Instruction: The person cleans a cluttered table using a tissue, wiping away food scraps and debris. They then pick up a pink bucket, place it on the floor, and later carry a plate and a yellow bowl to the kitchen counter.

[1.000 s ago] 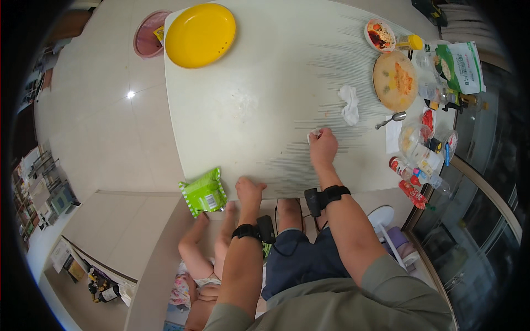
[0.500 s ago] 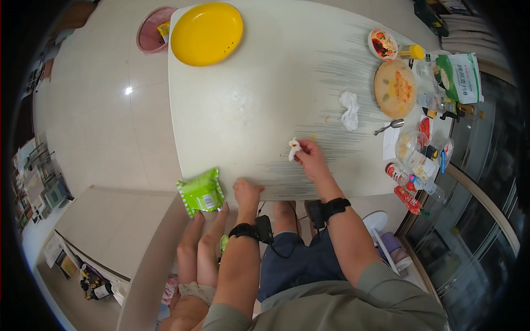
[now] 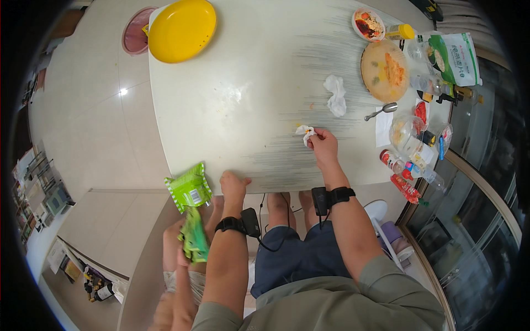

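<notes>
Currently in hand, by judgement: spot-wiping of the pale tabletop.

Right hand, centre of frame: thumb and fingers pinched closed on a tissue, white, crumpled, orange-stained; contact with the surface uncertain.

Left hand, lower centre-left: curled at the near table edge, thumb out; nothing seen in it, degree of closure not tellable.

Next move, as judged: calls for a clean part of the tissue turned down, then light pressure on the yellow smear just above it; a hasty pass could spread it. Orange fleck higher up, near a second tissue.

Containers:
- Yellow dish, upper left: small dark marks near its rim.
- Pink bin, upper left, beyond the table: something yellow inside.
- White bowl, upper right: red sauce, chopped pale food.
- Round tan plate, below the bowl: orange food.
- Yellow-lidded jar, beside the bowl: contents not discernible.
- Green packet, lower left, at the table corner: plump, contents hidden.
</notes>
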`<action>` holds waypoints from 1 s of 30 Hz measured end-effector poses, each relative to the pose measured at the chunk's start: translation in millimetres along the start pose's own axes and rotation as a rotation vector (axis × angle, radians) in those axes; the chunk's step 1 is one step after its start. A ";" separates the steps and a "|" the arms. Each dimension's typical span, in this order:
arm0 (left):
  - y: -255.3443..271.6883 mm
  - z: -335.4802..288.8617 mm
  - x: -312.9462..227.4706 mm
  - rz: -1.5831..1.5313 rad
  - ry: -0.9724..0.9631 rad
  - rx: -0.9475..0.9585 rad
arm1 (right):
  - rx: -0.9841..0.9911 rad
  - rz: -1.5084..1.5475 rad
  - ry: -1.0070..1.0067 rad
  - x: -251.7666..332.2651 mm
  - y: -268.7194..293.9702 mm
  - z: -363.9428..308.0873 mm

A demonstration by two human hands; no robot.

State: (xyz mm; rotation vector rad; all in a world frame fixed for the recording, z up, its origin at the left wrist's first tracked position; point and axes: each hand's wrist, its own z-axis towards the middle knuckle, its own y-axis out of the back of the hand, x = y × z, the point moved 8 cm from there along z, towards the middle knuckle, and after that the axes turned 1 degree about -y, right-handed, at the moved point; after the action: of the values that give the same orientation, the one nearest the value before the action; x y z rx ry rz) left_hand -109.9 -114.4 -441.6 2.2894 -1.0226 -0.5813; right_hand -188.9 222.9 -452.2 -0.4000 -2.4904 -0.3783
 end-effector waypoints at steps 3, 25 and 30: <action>0.5 1.4 -3.1 -0.038 -0.002 0.024 | -0.139 -0.233 0.119 11.3 2.5 3.4; -28.8 -144.0 269.1 -0.403 0.746 0.520 | -0.275 -0.966 0.757 58.3 -68.2 -49.7; -11.5 -181.0 294.3 -0.548 1.028 0.437 | -0.377 -0.992 0.730 52.9 -70.7 -41.1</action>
State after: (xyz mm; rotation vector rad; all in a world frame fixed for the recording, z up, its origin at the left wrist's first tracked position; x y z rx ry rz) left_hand 183.0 -278.8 -359.5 2.6934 -0.0008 0.6817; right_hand -235.5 154.2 -401.3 0.7616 -1.7052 -1.1411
